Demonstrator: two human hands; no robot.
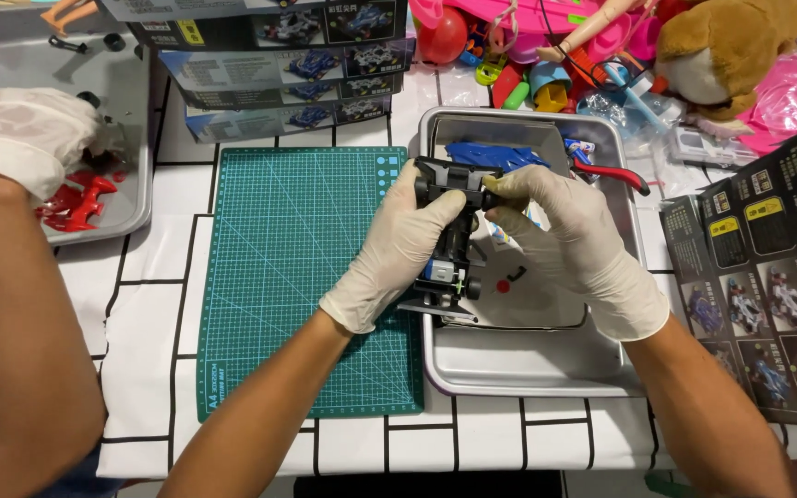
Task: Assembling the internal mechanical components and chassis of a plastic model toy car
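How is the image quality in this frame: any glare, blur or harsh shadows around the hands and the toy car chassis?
Head view: even, bright light with soft shadows only; mild sheen on the metal tray; the left hand, right hand and black toy car chassis are sharp; straight lines on the green cutting mat bow slightly, suggesting wide-angle distortion.

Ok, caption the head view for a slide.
Gloved left hand and right hand hold a black toy car chassis over a metal tray.
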